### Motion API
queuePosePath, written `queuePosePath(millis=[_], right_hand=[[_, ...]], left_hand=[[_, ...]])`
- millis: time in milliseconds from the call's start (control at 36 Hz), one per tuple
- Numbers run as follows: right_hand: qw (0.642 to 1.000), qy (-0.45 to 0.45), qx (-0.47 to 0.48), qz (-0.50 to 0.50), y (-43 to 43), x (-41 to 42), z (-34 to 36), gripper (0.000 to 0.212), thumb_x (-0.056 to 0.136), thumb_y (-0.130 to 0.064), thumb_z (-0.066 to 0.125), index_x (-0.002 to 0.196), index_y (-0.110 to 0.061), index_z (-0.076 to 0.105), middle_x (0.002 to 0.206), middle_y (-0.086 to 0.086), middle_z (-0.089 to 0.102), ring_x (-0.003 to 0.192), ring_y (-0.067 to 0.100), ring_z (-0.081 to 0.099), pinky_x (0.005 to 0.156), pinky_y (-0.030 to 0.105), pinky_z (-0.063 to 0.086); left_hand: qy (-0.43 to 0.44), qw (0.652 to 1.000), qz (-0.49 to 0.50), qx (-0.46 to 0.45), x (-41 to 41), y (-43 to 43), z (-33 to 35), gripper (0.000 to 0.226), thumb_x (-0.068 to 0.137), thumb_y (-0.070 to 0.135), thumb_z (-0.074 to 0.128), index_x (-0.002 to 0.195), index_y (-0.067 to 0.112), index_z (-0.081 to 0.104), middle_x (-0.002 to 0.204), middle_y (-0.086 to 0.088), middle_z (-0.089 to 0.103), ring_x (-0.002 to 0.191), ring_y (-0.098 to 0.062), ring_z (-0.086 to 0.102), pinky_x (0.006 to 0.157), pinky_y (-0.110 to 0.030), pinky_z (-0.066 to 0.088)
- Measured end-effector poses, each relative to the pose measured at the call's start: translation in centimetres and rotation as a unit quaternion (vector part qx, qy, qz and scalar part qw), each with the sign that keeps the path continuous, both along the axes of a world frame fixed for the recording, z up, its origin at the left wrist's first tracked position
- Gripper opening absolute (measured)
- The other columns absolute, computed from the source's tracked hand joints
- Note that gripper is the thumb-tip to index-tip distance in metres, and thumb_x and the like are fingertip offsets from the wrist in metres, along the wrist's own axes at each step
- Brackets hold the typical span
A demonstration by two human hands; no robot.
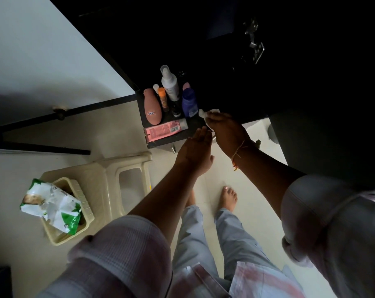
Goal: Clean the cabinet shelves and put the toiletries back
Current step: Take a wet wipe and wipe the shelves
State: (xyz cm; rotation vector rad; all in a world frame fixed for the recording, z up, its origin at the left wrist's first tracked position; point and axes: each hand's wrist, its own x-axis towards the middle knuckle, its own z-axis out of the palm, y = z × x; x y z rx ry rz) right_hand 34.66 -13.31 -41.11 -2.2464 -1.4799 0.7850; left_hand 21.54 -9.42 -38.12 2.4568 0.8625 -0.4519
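The person looks down at a dark cabinet shelf (pixel 169 140), and most of the cabinet above and to the right is lost in shadow, so its inside can not be read. The right hand (pixel 225 130) is at the shelf's front right part, with the fingers curled around a white wipe (pixel 208 114) that presses on the shelf surface; only a small piece of the wipe shows beyond the fingers. The left hand (pixel 195 153) is held just below the shelf's front edge, with straight, relaxed fingers and holding nothing; whether the fingertips touch the edge is hard to tell. The toiletries stand on the left part of the shelf: a pink bottle (pixel 153 106) lying down, an orange tube (pixel 163 97), a white spray bottle (pixel 170 84), a blue bottle (pixel 189 103), and a pink flat tube (pixel 165 130) lying along the front edge. Some small dark items between them are not clear. On the floor to the left is a cream plastic stool (pixel 126 171), and on it a basket (pixel 70 231) with a green and white packet (pixel 51 205), the print on which is too blurred to read. Both sleeves are cut off by the frame.
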Motion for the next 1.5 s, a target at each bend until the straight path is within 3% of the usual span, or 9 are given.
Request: queuePosePath(millis=[167,361,583,778,861,1000,1167,1334,1500], right_hand=[[0.996,-0.071,-0.001,0.049,-1.3,-0.8,1.3,0.036,0.093,0.000,0.048,0.126,-0.003,0.063,0.134,0.014,0.058,0.128,0.030,0.051,0.109,0.041,0.039],[0.995,-0.002,0.039,0.088,-3.6,-1.6,1.0,0.030,0.083,0.007,0.060,0.111,0.002,0.070,0.114,0.022,0.068,0.111,0.038,0.063,0.096,0.052,0.051],[0.984,-0.088,0.145,0.049,-3.0,-1.4,1.8,0.029,0.080,0.005,0.061,0.105,-0.001,0.073,0.107,0.014,0.072,0.102,0.036,0.066,0.089,0.040,0.054],[0.997,-0.009,0.034,0.075,-1.5,-3.0,1.2,0.030,0.090,-0.002,0.059,0.119,-0.006,0.068,0.122,0.014,0.065,0.118,0.032,0.057,0.102,0.041,0.047],[0.995,0.026,-0.012,0.095,-1.8,-4.1,1.9,0.034,0.089,0.000,0.054,0.118,-0.008,0.070,0.124,0.011,0.066,0.120,0.027,0.057,0.105,0.039,0.044],[0.995,0.076,0.050,-0.027,-2.8,-4.3,2.7,0.030,0.087,-0.003,0.052,0.110,-0.008,0.071,0.112,0.012,0.070,0.105,0.027,0.064,0.091,0.023,0.045],[0.985,0.125,0.021,-0.121,-1.6,-4.9,2.8,0.026,0.095,-0.009,0.049,0.112,-0.010,0.068,0.112,0.014,0.068,0.102,0.029,0.063,0.086,0.030,0.050],[0.963,0.165,0.011,-0.213,0.1,-5.8,3.0,0.028,0.095,-0.033,0.059,0.094,-0.008,0.072,0.094,0.009,0.071,0.083,0.020,0.061,0.069,0.031,0.051],[0.933,0.231,-0.015,-0.274,1.2,-6.6,2.3,0.009,0.089,-0.017,0.062,0.089,-0.018,0.071,0.096,0.006,0.071,0.090,0.025,0.067,0.079,0.040,0.059]], left_hand=[[-0.023,0.999,0.024,0.028,-1.7,-1.3,0.0,0.073,0.095,0.026,0.055,0.152,0.004,0.016,0.160,-0.014,0.014,0.149,-0.025,0.013,0.119,-0.035,0.016],[-0.042,0.998,0.041,0.033,-4.1,-2.7,0.0,0.066,0.093,0.020,0.056,0.149,0.002,0.026,0.157,-0.016,0.026,0.146,-0.026,0.023,0.118,-0.034,0.022],[-0.077,0.993,0.080,0.048,-6.1,-3.3,0.0,0.061,0.088,0.012,0.062,0.143,-0.002,0.039,0.148,-0.021,0.041,0.139,-0.032,0.037,0.115,-0.033,0.027],[-0.106,0.987,0.105,0.057,-6.4,-2.7,0.0,0.058,0.087,0.010,0.063,0.140,-0.002,0.043,0.141,-0.022,0.048,0.134,-0.034,0.043,0.111,-0.038,0.035],[-0.128,0.979,0.130,0.090,-7.0,-2.1,0.3,0.048,0.081,0.010,0.067,0.127,0.001,0.054,0.120,-0.019,0.060,0.111,-0.035,0.057,0.091,-0.041,0.052],[-0.160,0.946,0.242,0.147,-7.9,-0.1,0.1,0.043,0.086,0.018,0.064,0.126,0.006,0.054,0.123,-0.014,0.057,0.113,-0.029,0.052,0.095,-0.037,0.047],[-0.181,0.822,0.537,0.065,-8.0,2.9,0.4,0.036,0.086,0.022,0.070,0.113,0.004,0.054,0.114,-0.015,0.054,0.109,-0.030,0.050,0.093,-0.029,0.036],[-0.158,0.846,0.508,0.043,-8.0,4.9,-0.3,0.044,0.081,0.027,0.075,0.115,0.006,0.057,0.114,-0.016,0.056,0.106,-0.029,0.052,0.087,-0.027,0.037],[-0.149,0.851,0.503,0.033,-7.9,6.3,-0.7,0.044,0.077,0.024,0.075,0.115,0.009,0.060,0.111,-0.017,0.055,0.102,-0.034,0.055,0.089,-0.034,0.042]])
